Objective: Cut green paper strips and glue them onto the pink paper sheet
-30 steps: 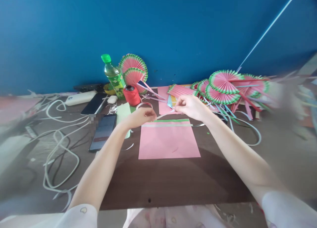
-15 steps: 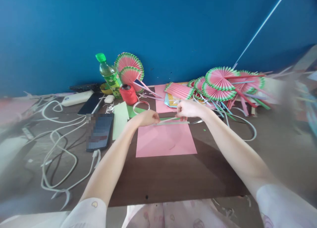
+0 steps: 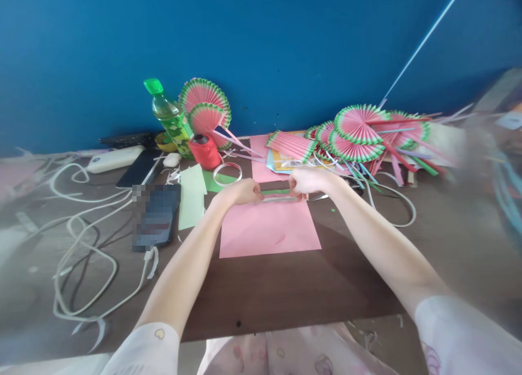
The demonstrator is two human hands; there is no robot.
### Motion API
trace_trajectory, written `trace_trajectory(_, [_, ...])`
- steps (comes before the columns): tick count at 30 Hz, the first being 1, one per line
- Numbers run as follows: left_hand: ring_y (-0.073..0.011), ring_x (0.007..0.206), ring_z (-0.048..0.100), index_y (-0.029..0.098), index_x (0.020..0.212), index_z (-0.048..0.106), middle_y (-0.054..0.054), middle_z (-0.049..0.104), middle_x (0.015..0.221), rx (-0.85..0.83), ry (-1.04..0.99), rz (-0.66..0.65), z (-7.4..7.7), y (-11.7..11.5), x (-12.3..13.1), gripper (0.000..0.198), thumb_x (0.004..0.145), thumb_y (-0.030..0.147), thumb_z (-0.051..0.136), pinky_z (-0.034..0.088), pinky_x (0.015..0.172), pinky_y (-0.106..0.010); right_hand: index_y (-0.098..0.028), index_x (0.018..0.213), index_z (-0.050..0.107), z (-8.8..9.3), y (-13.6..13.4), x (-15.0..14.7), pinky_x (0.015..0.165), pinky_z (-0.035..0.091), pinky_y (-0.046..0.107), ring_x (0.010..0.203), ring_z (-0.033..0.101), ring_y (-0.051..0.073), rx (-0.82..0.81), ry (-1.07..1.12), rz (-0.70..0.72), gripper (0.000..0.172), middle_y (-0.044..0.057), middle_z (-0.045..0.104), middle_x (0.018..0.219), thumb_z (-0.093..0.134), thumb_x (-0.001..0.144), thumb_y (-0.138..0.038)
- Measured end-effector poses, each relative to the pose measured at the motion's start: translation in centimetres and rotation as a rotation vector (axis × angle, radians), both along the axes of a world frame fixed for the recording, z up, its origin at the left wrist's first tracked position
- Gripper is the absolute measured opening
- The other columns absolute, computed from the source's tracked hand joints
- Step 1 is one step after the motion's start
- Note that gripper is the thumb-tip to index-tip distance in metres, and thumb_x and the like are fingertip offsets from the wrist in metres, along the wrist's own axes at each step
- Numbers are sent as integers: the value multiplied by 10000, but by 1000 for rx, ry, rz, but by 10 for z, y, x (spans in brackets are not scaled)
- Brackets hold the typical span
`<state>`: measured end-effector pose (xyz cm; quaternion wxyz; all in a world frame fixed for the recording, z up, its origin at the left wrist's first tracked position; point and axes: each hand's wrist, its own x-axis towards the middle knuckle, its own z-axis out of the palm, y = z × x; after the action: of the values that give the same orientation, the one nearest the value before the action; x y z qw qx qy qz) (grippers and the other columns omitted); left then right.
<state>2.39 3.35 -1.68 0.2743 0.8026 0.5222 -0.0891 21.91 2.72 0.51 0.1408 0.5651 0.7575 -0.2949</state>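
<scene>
At the far edge of a pink paper sheet (image 3: 271, 231), my left hand (image 3: 242, 191) and my right hand (image 3: 309, 181) face each other a short way apart. A thin pale strip (image 3: 276, 194) spans the gap, its ends pinched in the closed fingers of both hands. Beneath it, a pale green strip runs along the sheet's far edge, partly covered by my fingers. Whether the pinched strip touches the paper I cannot tell. Just behind the hands lie green paper (image 3: 216, 182) and a white tape roll (image 3: 227, 174).
Folded pink-and-green paper fans (image 3: 359, 130) pile up at the back right; others lean against the wall beside a green-capped bottle (image 3: 173, 122). A red thread spool (image 3: 205, 153) stands before them. Phones (image 3: 159, 214), a white power bank (image 3: 115, 159) and looped cables (image 3: 61, 288) occupy the left.
The strip, slanted between my hands before, now lies nearly level along the sheet's far edge. My hands stay pinched, and the whole view has shifted slightly.
</scene>
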Motion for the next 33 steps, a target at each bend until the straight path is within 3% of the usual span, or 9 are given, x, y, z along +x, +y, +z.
trace_trajectory(14, [-156,643,562,175,790,655,-47,659,785,47,11,-8,-1,-4,4,302,684,395,478,371,544,-237,-157,630,572,-3,-3,-1,507,452,231,590,622,149,1,-11,-23,101,56,681,659,574,717,-208])
trace_trajectory(23, [-150,611,544,164,714,623,-44,640,719,58,-37,-12,-3,-6,5,254,691,371,478,359,530,-242,-160,615,532,0,-4,0,569,462,222,615,626,131,-29,31,-55,97,44,674,685,569,705,-168])
trace_trajectory(33, [-156,666,569,169,769,633,-48,659,781,65,-49,-23,-3,-7,7,244,705,348,481,364,554,-237,-154,646,604,4,-2,5,526,435,235,623,616,151,-8,-1,-19,51,44,657,654,563,676,-159])
